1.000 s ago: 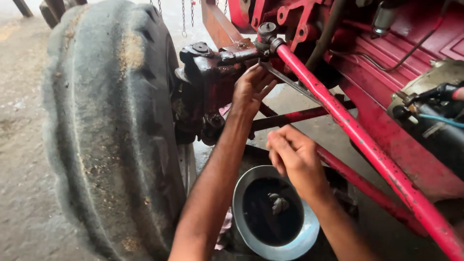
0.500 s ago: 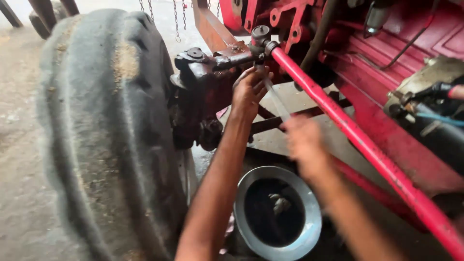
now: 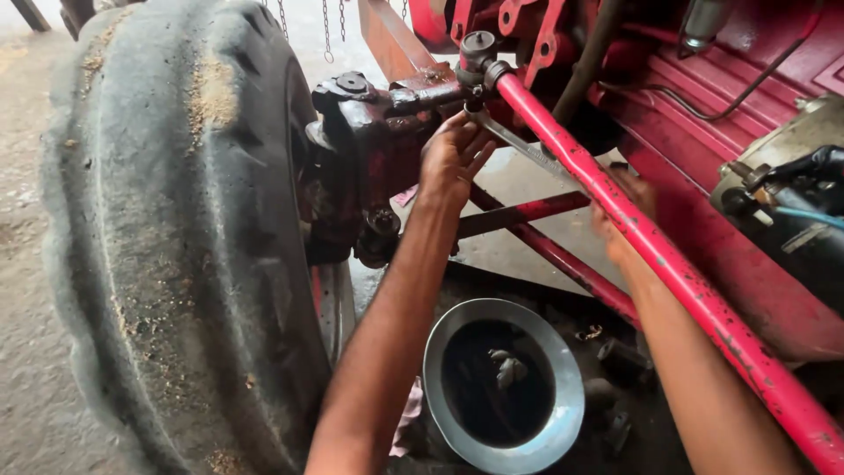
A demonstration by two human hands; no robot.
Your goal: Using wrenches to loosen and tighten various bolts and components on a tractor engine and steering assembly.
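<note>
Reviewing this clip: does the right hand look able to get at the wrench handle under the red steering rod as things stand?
Probably yes. The right hand sits behind the red steering rod, close to the wrench handle's free end. The rod partly hides the fingers, so actual contact cannot be told. The left hand is at the wrench's head end.

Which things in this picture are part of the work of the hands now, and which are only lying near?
In use:
- left hand at the steering joint
- right hand, partly hidden behind the red rod
- flat metal tool under the joint

Lying about:
- metal bowl with dark liquid and small parts
- loose parts on the ground
- big tyre
</note>
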